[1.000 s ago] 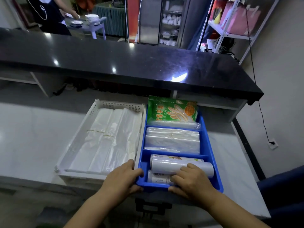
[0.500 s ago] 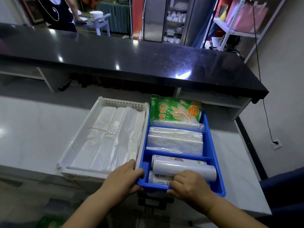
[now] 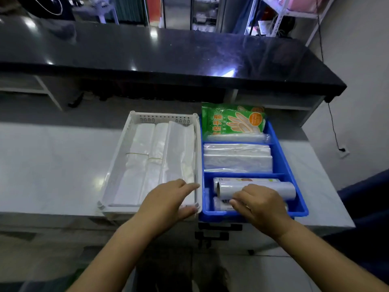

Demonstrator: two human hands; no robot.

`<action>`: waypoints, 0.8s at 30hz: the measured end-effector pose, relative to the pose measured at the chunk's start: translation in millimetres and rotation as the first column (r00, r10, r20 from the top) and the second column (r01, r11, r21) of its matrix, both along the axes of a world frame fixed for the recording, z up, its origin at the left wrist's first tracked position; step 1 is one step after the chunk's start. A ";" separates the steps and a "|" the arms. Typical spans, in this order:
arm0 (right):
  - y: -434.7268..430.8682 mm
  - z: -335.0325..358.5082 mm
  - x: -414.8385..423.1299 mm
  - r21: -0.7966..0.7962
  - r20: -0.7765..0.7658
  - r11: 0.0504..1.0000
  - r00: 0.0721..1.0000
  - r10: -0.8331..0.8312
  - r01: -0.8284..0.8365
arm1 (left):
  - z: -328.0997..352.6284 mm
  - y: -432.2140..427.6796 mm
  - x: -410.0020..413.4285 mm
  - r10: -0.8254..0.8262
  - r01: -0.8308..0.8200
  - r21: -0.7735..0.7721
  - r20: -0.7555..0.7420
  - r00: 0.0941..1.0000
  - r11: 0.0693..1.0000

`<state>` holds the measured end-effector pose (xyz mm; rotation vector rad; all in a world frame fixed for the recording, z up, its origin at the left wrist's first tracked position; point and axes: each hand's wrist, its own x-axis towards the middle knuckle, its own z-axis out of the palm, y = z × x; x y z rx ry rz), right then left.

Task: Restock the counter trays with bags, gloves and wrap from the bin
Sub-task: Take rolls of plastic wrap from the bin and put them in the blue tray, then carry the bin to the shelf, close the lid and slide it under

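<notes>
- The pale grey table (image 3: 52,165) carries both trays at its front edge, side by side and touching, so that you can reach every compartment without leaning.
- The white perforated plastic tray (image 3: 117,165) holds long bundles of translucent white plastic bags (image 3: 160,157) laid lengthwise and banded, which keeps them flat and easy to pull.
- Your left hand (image 3: 168,201) rests at the near right corner of the white tray, fingers spread and its grip wide, holding nothing; it looks placed to steady or square the tray against its neighbour.
- The blue plastic divided tray (image 3: 282,152) sorts goods by kind: the green printed pack of disposable gloves (image 3: 231,121) leans in the far compartment and folded clear plastic bags (image 3: 237,159) fill the middle.
- Your right hand (image 3: 261,203) lies over the white rolls of cling wrap (image 3: 263,189) in the near compartment, grip narrow with fingertips pressing a lower roll, likely settling the stack so it cannot roll out.
</notes>
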<state>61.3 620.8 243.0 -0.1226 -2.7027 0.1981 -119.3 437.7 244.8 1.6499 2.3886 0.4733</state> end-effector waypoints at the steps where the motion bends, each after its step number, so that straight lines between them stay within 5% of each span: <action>1: -7.6 1.1 -3.3 -0.011 -0.008 1.000 1.000 -0.024 0.024 | 3.4 -6.2 -4.5 0.013 -0.012 0.039 -0.013 1.000 0.999; 14: -106.0 -6.1 26.4 -0.023 0.096 1.000 0.995 0.022 -0.020 | 8.8 -121.4 48.7 0.172 -0.144 0.196 -0.131 0.976 0.970; 24: -197.8 -49.5 110.0 -0.051 0.281 0.997 0.957 0.065 -0.053 | -38.7 -228.6 163.3 0.271 -0.283 -0.170 -0.090 0.958 0.944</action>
